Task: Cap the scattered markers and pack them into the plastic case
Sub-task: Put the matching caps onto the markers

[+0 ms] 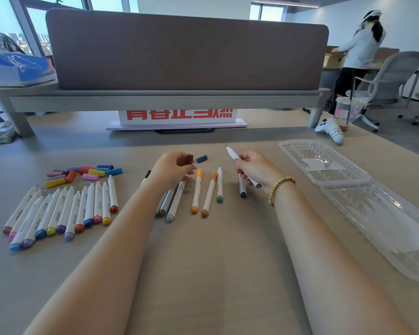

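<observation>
My left hand (173,169) pinches a brown cap (190,159) above the table's middle. My right hand (254,168) grips a white uncapped marker (232,154), its bare tip pointing up and to the left. A loose blue cap (201,158) lies between the hands. Several white markers (209,193) lie below the hands, some under my left hand. A row of uncapped markers (65,211) lies at the left, with a pile of loose caps (87,172) behind it. The clear plastic case (348,187) lies open at the right with no markers in it.
A grey shelf with a tall divider panel (186,49) stands across the back, a white and red sign (178,116) under it. A white toy (331,131) and a drink cup (347,112) sit at the back right. A person stands beyond near an office chair (392,76).
</observation>
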The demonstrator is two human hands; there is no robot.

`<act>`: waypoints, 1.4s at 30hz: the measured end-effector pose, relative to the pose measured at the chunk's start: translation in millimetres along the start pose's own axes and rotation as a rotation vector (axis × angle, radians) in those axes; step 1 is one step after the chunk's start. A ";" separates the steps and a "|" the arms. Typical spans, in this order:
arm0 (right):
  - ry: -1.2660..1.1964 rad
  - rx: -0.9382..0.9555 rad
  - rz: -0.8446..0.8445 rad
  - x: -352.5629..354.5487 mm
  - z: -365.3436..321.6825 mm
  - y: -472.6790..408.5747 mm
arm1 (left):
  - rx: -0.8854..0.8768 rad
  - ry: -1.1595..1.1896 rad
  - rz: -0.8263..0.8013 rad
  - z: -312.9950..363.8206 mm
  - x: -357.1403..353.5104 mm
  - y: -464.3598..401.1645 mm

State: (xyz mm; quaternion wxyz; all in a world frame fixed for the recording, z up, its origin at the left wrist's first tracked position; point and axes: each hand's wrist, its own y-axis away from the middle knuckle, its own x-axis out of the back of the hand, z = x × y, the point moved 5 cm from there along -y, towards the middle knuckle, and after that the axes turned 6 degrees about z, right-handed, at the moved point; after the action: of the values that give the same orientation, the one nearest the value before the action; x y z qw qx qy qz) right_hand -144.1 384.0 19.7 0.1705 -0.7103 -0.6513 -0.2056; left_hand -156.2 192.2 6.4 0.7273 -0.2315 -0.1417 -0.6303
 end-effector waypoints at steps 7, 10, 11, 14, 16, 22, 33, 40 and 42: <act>0.085 0.206 -0.106 -15.0 -12.3 8.5 | -0.068 -0.280 0.032 5.8 -0.2 2.1; 0.148 0.257 -0.115 -21.0 -16.1 8.6 | -0.151 -0.345 0.042 9.3 0.1 2.9; 0.159 0.265 -0.106 -22.0 -16.0 7.5 | -0.163 -0.341 0.047 8.9 -0.1 2.7; 0.156 0.255 -0.076 -21.7 -12.1 2.5 | -0.100 -0.168 0.095 6.5 3.5 0.7; 0.165 0.247 -0.079 -21.6 -9.7 0.8 | 0.017 0.038 0.107 5.1 5.6 -0.4; 0.183 0.262 -0.103 -25.2 -9.9 2.2 | 0.084 0.223 0.083 8.8 1.7 3.7; 0.200 0.288 -0.096 -25.4 -10.9 1.9 | 0.331 0.559 0.100 -6.9 0.4 5.8; 0.215 0.313 -0.094 -26.2 -14.4 4.7 | 0.251 0.517 -0.046 2.4 -4.3 10.9; 0.223 0.320 -0.093 -25.6 -14.7 4.7 | 0.231 0.512 -0.062 2.1 -3.9 10.5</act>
State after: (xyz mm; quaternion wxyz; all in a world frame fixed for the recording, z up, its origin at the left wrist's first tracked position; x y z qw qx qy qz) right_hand -142.2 354.1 19.2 0.3427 -0.6161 -0.6848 -0.1845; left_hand -146.3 197.6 4.6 0.7416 0.0242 -0.0314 -0.6697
